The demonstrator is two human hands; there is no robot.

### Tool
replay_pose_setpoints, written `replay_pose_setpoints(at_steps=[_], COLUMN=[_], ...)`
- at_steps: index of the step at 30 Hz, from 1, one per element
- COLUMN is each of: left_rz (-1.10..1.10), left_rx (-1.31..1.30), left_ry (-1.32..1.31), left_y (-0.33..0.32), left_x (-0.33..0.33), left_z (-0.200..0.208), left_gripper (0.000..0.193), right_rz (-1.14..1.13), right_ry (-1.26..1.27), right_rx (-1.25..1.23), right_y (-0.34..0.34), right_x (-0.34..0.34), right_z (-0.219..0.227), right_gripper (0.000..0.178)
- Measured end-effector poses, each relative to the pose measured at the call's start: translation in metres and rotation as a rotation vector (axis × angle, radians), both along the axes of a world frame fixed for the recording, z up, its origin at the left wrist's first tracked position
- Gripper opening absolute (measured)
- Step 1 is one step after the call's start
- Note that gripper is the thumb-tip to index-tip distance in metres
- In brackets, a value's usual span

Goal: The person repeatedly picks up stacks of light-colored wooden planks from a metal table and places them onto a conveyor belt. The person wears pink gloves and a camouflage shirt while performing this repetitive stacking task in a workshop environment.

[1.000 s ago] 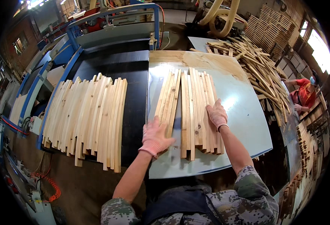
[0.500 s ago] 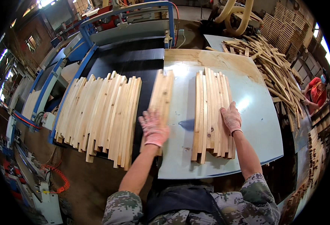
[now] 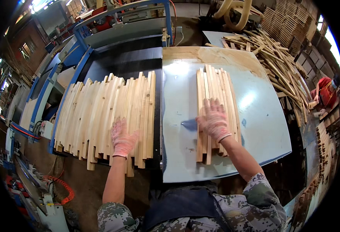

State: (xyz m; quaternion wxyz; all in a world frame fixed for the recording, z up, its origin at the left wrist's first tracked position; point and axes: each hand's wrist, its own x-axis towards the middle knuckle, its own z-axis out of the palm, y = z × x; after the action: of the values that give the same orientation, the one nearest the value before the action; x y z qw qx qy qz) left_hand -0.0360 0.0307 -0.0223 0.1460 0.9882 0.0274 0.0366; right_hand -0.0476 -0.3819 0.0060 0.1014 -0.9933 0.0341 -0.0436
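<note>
A wide row of pale wooden strips [image 3: 83, 116] lies side by side on a black conveyor belt [image 3: 119, 61], their near ends uneven. My left hand [image 3: 124, 140], in a pinkish knitted glove, lies flat over the right part of this row with its fingers spread. On the grey-white tabletop [image 3: 255, 127] to the right is a narrower group of wooden strips [image 3: 232, 112]. My right hand [image 3: 215, 121], gloved the same way, rests over its middle, fingers stretched out. Neither hand is closed round a strip.
A blue machine frame [image 3: 169, 23] spans the belt's far end. Beyond the tabletop lies a loose heap of strips [image 3: 272, 62], with stacked wood [image 3: 288, 23] behind. A co-worker in red [image 3: 326, 92] is at the far right. A coiled orange hose [image 3: 67, 191] hangs at lower left.
The strips beside my left hand have shifted left off the tabletop's edge against the row on the belt. My left hand moved left; my right hand went from the narrower group's right side to its middle.
</note>
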Motion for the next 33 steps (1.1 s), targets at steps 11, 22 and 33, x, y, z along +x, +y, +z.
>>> replay_pose_setpoints(at_steps=[11, 22, 33], left_rz=[0.324, 0.761, 0.674], left_rx=[-0.096, 0.203, 0.313], left_ry=[-0.241, -0.088, -0.021], left_y=[0.321, 0.545, 0.613], left_x=[-0.041, -0.003, 0.033], left_z=[0.002, 0.069, 0.082], left_gripper=[0.092, 0.106, 0.104], right_rz=[-0.021, -0.002, -0.164], right_ry=[-0.019, -0.054, -0.225], right_rx=[-0.113, 0.724, 0.538], right_y=[0.091, 0.214, 0.222], right_x=[0.019, 0.071, 0.037], right_z=[-0.029, -0.065, -0.095], right_gripper=[0.073, 0.072, 0.058])
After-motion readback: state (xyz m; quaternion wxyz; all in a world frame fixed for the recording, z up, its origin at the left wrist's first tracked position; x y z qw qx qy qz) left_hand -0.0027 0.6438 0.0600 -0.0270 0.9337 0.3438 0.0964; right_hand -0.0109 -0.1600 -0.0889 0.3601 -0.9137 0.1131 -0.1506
